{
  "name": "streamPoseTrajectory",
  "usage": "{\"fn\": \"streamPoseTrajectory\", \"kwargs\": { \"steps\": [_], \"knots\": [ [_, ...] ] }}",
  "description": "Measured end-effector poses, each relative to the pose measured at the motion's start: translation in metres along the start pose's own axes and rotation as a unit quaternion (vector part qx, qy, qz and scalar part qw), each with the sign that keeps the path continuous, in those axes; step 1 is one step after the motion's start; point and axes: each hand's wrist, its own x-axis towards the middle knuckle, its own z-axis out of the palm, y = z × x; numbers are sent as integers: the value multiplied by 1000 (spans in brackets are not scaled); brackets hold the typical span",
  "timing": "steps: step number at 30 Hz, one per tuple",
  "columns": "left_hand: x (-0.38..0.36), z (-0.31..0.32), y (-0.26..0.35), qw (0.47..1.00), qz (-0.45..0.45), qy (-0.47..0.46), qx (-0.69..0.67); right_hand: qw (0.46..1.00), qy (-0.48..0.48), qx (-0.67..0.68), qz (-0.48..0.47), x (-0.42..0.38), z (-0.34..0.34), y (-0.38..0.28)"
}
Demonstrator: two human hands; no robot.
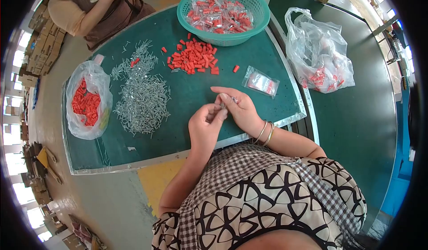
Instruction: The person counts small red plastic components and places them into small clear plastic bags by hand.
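Observation:
My left hand (206, 124) and my right hand (240, 109) meet over the front part of the green table. The fingers of both are pinched together around something small and partly metallic, mostly hidden by the fingertips. A pile of red plastic pieces (194, 57) lies beyond my hands, with one loose red piece (236, 68) apart from it. To the left spreads a heap of small metal screws or pins (145, 103). A clear packet (261, 83) with a white and red content lies just right of my right hand.
A green basket (223, 38) of packed red pieces stands at the back. At the left edge is a plastic bag (89, 100) of red pieces. Another plastic bag (318, 49) rests on the dark surface at right. A co-worker's arm (96, 16) shows at the upper left.

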Motion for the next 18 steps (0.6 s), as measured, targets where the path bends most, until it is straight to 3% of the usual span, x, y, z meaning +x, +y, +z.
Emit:
{"fn": "streamPoseTrajectory", "kwargs": {
  "steps": [5, 8, 12, 13, 18],
  "knots": [
    [5, 3, -6, 998, 8, 17, -54, 998, 18, 58, 12, -4, 5, -8],
    [4, 0, -10, 995, 44, 65, 58, 996, 79, 46, 12, -10, 2, -8],
    [4, -4, -9, 957, 198, 103, 188, 982, 139, -109, 71, -19, -12, -6],
    [4, -5, -7, 947, 222, 107, 207, 983, 130, -130, 11, -19, -13, 0],
    [5, -3, -8, 900, 313, 88, 289, 994, 60, -35, 90, -19, -1, -13]
  ]
}}
